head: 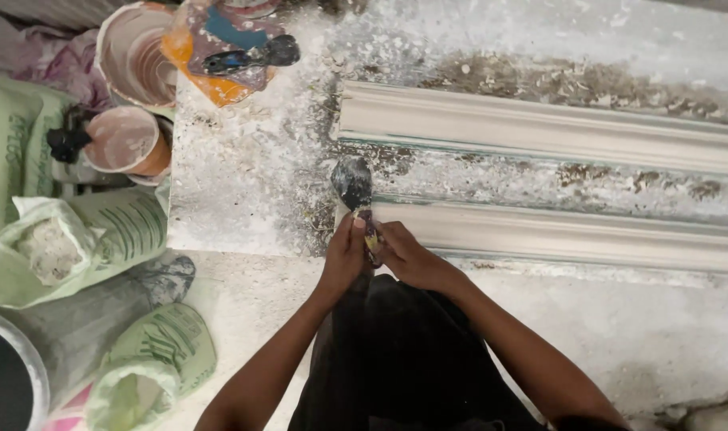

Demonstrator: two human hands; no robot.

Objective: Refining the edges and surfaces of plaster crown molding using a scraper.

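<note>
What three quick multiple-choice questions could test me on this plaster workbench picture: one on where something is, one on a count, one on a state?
1. Where does the spare scraper lie?
A. on the paint-smeared orange board
B. on the floor
C. in a sack

2. How many long moulded strips lie on the bench?
A. one
B. two
C. four

3. How is the dark-bladed putty knife held?
A. by one hand
B. lying loose
C. by both hands

Answers: 1 A, it rests on the orange board at top left. 2 B, two parallel strips show. 3 C, the left hand and right hand both grip its handle.
</note>
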